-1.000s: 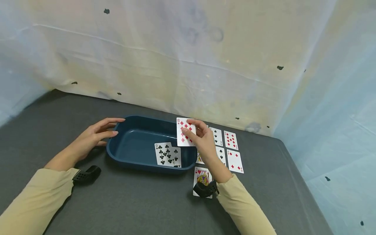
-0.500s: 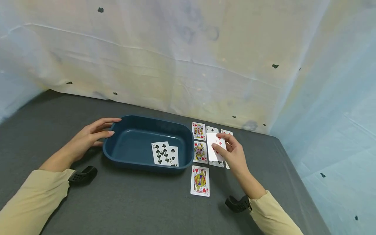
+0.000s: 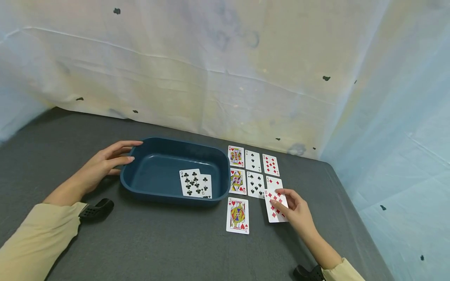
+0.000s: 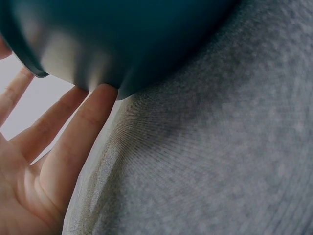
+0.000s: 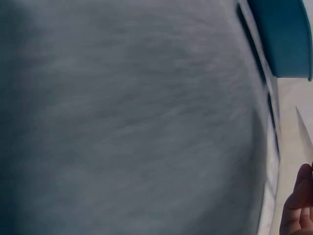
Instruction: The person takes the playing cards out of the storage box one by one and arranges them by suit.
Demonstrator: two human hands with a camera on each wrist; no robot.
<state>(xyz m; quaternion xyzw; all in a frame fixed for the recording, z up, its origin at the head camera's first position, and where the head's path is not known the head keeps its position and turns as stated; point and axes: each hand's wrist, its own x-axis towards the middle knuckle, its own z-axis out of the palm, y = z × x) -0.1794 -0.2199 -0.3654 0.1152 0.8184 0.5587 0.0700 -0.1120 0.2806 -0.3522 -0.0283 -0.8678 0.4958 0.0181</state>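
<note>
My right hand (image 3: 299, 212) pinches a ten of diamonds playing card (image 3: 275, 212) between thumb and fingers. From the head camera, that card covers the lower part of a four of diamonds (image 3: 274, 182). Only the thin edge of the held card (image 5: 304, 129) shows in the right wrist view, with fingertips (image 5: 302, 191) below it. At the other side, my left hand (image 3: 105, 164) touches the left end of a dark blue plastic tray (image 3: 140, 187). Its fingers (image 4: 78, 137) are fairly straight against the tray's outer wall. Two overlapping clubs cards (image 3: 190, 181) lie inside the tray.
Right of the tray, face-up cards lie in rows: a king of hearts (image 3: 236, 156), three of spades (image 3: 253, 160), nine of diamonds (image 3: 271, 165), queen of hearts (image 3: 238, 181) and seven of spades (image 3: 255, 185). Nearer lies a jack of hearts (image 3: 237, 215). A draped sheet (image 3: 175, 78) rises behind the table.
My right hand has carried the ten of diamonds from above the tray, rightward over the rows of cards, then nearer and lower below the four of diamonds. The left hand stays at the tray.
</note>
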